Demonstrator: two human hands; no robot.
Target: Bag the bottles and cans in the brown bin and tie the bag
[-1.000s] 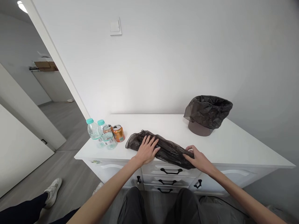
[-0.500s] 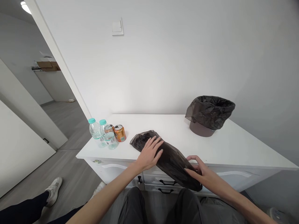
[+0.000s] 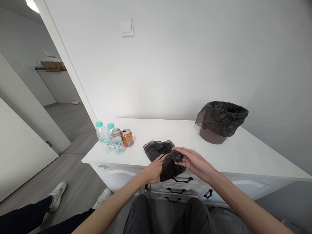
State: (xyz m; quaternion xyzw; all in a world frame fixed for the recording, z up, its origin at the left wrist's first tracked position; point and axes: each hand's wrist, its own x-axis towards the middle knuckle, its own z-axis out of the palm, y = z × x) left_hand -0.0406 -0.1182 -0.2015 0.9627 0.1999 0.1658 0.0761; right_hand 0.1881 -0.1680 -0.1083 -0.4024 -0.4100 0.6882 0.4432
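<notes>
A black plastic bag (image 3: 158, 149) lies at the front edge of the white cabinet top, its lower part folded back over itself. My left hand (image 3: 154, 169) rests on the bag from the left, its fingertips hidden under the folded part. With thumb and fingers, my right hand (image 3: 192, 161) grips the folded end of the bag. To the right, a brown bin (image 3: 212, 136) stands lined with another black bag (image 3: 219, 120), whose rim hangs over the outside. Two clear bottles with teal caps (image 3: 116, 141) and orange cans (image 3: 127, 138) stand at the left.
White cabinet top (image 3: 251, 156) meets the wall behind. Black drawer handles (image 3: 174, 190) show below the front edge. Another person's legs and white shoes (image 3: 58, 195) are on the floor at lower left, near an open doorway.
My right hand has moved up and left, folding the bag's lower end up over the rest. The bag now looks shorter and more bunched. The view has shifted slightly.
</notes>
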